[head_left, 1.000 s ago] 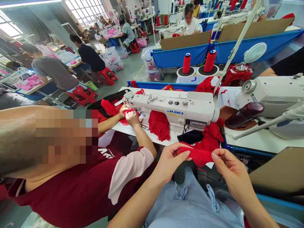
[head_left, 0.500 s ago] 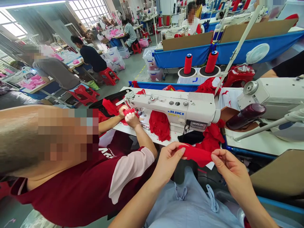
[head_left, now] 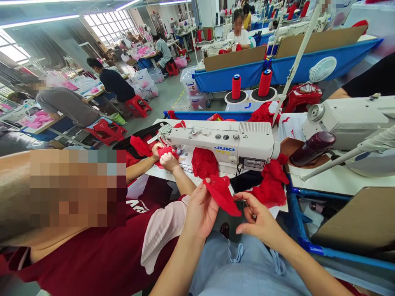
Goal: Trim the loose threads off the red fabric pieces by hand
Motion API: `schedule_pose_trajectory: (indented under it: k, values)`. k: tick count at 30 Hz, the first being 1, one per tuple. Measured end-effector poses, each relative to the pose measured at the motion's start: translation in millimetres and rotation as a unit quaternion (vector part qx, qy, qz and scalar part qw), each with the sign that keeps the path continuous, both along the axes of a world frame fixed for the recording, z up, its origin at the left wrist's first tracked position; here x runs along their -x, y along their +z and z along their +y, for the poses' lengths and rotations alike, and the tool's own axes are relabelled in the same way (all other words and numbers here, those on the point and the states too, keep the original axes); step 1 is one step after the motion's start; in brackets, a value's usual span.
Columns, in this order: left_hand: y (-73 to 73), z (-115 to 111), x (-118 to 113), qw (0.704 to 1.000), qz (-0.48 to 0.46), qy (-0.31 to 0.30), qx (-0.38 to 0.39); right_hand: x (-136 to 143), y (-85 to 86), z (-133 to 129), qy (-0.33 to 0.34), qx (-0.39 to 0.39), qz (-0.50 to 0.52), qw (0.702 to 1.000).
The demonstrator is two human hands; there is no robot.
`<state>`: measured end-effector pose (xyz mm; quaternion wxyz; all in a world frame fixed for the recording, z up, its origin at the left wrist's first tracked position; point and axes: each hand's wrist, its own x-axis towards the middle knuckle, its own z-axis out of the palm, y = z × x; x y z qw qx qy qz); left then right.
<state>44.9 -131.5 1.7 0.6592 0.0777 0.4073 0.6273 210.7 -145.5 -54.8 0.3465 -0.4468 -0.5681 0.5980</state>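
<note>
A small piece of red fabric (head_left: pixel 224 196) hangs from my left hand (head_left: pixel 200 211), pinched at its upper left edge between thumb and fingers. Close by its right side is my right hand (head_left: pixel 259 218), thumb and forefinger spread wide apart. The forefinger tip is near the fabric; whether it touches I cannot tell. A small dark thing shows at a curled finger of that hand, worn or held, too small to make out. Beyond my hands stands a white JUKI sewing machine (head_left: pixel 216 137). Red cloth (head_left: pixel 205 162) lies bunched under its arm, and more red fabric (head_left: pixel 273 185) lies to its right.
At my left a co-worker in a maroon shirt (head_left: pixel 101 246) holds red fabric at the needle with both hands. Two red thread cones (head_left: pixel 236 88) stand behind the machine. To the right are another sewing machine (head_left: pixel 348 115), a dark bottle (head_left: pixel 313 148) and a cardboard panel (head_left: pixel 348 218).
My right hand has let go of the red fabric and opened. The fabric, stretched between both hands before, now hangs from my left hand, which has moved left and turned palm up.
</note>
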Motion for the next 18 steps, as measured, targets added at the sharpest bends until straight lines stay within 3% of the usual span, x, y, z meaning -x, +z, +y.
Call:
schedule_pose_trajectory:
  k: [3,6,8,10,13,18]
  values:
    - [4.5,2.4,-4.5,0.999,-0.034,0.019,-0.003,14.7,-3.1,-2.0,-0.083,-0.038,0.031,0.995]
    - [-8.9,0.3,2.7,0.999,0.004,0.012,0.029,11.4,4.1,3.5,-0.135,-0.062,0.059,0.987]
    - [-23.7,-4.8,9.1,0.99,0.132,-0.005,0.039,1.9,12.7,9.4,-0.1,-0.071,0.046,0.991]
    - [-34.7,-10.9,13.0,0.951,0.308,-0.023,0.011,-8.5,21.3,14.0,-0.038,-0.085,0.012,0.996]
    - [-35.7,-15.7,13.4,0.881,0.446,-0.127,-0.092,-19.2,30.2,16.3,0.038,-0.111,-0.034,0.993]
    - [-23.5,-5.1,12.8,0.835,0.395,-0.319,-0.212,-24.1,40.6,12.8,0.089,-0.137,-0.074,0.984]
